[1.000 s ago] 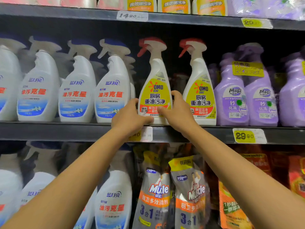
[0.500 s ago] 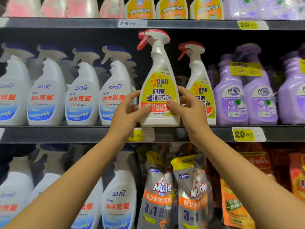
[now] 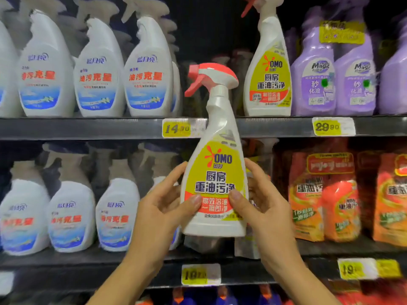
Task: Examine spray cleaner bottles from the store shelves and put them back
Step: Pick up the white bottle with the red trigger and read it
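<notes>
Held upright between both hands, in front of the shelves: a white plastic spray bottle [image 3: 214, 172] with a red trigger and a yellow label.

I have my left hand [image 3: 163, 208] curled round its left flank and my right hand [image 3: 266, 208] round its right, thumbs pressed on the label. I judge it full and fairly heavy, with stiff walls and a glossy label that may slip, so the broad lower body is the place to hold, not the thin neck. Above both hands, beside a matching bottle [image 3: 267, 80], a gap on the grey metal shelf [image 3: 88, 128] looks right for returning it.

Bright frontal light, dark shelf recesses, motion blur smearing edges, wide-angle bowing.
</notes>
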{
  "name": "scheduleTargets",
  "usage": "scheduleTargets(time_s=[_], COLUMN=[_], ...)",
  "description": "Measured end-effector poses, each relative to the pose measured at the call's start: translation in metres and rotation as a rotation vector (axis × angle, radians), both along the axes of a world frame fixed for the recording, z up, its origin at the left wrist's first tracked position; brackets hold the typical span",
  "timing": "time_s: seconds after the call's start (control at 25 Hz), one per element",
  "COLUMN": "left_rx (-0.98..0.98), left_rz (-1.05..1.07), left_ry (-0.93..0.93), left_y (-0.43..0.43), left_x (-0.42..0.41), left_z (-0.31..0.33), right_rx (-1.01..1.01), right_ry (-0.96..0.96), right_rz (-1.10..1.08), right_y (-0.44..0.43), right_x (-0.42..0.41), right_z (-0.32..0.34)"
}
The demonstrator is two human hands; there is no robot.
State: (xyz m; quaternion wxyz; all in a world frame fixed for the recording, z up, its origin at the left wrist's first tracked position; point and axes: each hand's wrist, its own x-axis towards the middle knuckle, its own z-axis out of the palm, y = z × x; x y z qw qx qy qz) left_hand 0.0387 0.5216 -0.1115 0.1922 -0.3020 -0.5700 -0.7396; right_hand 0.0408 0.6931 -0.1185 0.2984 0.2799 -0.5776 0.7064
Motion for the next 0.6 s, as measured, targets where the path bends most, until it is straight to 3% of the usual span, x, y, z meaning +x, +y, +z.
scheduleTargets(time_s=[0.24,0.44,0.6], left_rx=[0.038,-0.168,-0.091], left_rz=[-0.006,0.075,0.057], left_ry=[-0.205,-0.186,-0.208], left_y=[0.002,0.014,0.018], left_x=[0.033,0.060,0.068], left_z=[-0.079,-0.107,-0.114], right_rx=[-0.075,-0.104,-0.062], right_ry=[-0.197,-0.289,-0.305], right_rz=[0.133,0.116,0.116], right_y=[0.002,0.003,0.007], right_x=[0.031,0.049,0.057], right_z=[-0.074,-0.109,-0.107])
